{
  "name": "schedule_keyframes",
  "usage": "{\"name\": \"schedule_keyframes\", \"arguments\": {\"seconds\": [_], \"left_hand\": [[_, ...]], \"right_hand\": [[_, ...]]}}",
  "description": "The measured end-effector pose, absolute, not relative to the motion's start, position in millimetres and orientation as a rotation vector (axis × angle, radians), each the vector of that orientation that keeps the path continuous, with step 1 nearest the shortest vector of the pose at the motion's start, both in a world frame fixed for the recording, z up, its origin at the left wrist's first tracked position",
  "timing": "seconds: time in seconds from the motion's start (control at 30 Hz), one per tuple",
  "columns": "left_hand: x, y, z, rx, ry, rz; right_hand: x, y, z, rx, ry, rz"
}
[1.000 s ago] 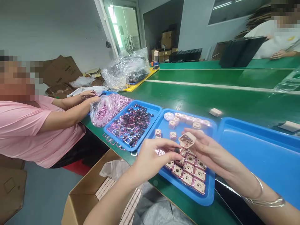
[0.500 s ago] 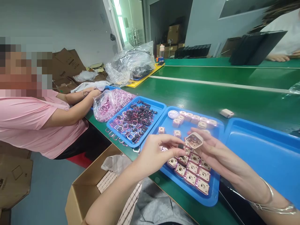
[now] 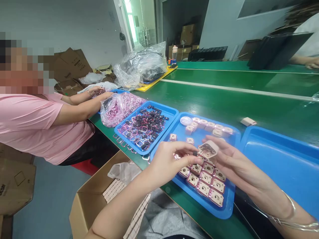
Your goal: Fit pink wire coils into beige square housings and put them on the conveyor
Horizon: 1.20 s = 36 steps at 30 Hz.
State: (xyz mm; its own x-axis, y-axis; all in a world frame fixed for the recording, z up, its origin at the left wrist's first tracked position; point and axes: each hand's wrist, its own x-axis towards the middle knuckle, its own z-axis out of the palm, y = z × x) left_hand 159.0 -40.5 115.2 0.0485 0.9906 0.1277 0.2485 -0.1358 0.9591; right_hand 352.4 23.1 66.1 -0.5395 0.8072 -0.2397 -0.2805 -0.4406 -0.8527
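My left hand (image 3: 169, 162) pinches a small black part (image 3: 195, 153) between thumb and fingertips. Thin wires seem to run from it toward a square cream housing (image 3: 209, 150) with rounded corners. That housing is tilted up in the fingers of my right hand (image 3: 235, 162), its hollow side facing me. Both hands hover over a blue tray (image 3: 229, 209). Rows of similar cream housings (image 3: 204, 189) with pinkish metallic edges lie in the tray, partly hidden by my hands. More cream pieces (image 3: 209, 126) line its far side, near a round whitish disc (image 3: 185, 120).
Left of my tray, another blue tray (image 3: 174, 112) holds black parts with pink wire loops. Beyond lies a clear bag of pink pieces (image 3: 113, 111). A co-worker in a pink shirt (image 3: 30, 126) sits at left. A blue tray (image 3: 281, 159) stands right; a carton (image 3: 82, 205) sits below.
The view has shifted slightly. My hands keep the black part and housing close together, with the left fingertips a little nearer the housing. The co-worker's hands have moved apart.
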Motion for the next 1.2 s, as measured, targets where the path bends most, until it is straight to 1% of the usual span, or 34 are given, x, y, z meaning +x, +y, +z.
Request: {"name": "schedule_keyframes", "arguments": {"seconds": [0.17,0.27,0.4,0.6,0.87,1.2], "left_hand": [[160,-40,116,1.579,1.322,1.179],[162,-39,114,1.547,1.239,1.253],[167,-40,110,1.429,1.128,1.261],[169,-42,108,1.588,1.222,1.310],[171,-44,108,1.635,1.248,1.287],[178,-41,98,1.322,1.103,1.349]], "right_hand": [[353,20,68,-0.879,-1.104,1.976],[352,19,70,-0.901,-1.143,1.925],[350,19,70,-0.897,-1.122,1.915],[352,19,68,-0.951,-1.059,1.929],[350,16,69,-0.894,-0.954,1.985],[351,14,67,-0.966,-1.016,1.967]]}}
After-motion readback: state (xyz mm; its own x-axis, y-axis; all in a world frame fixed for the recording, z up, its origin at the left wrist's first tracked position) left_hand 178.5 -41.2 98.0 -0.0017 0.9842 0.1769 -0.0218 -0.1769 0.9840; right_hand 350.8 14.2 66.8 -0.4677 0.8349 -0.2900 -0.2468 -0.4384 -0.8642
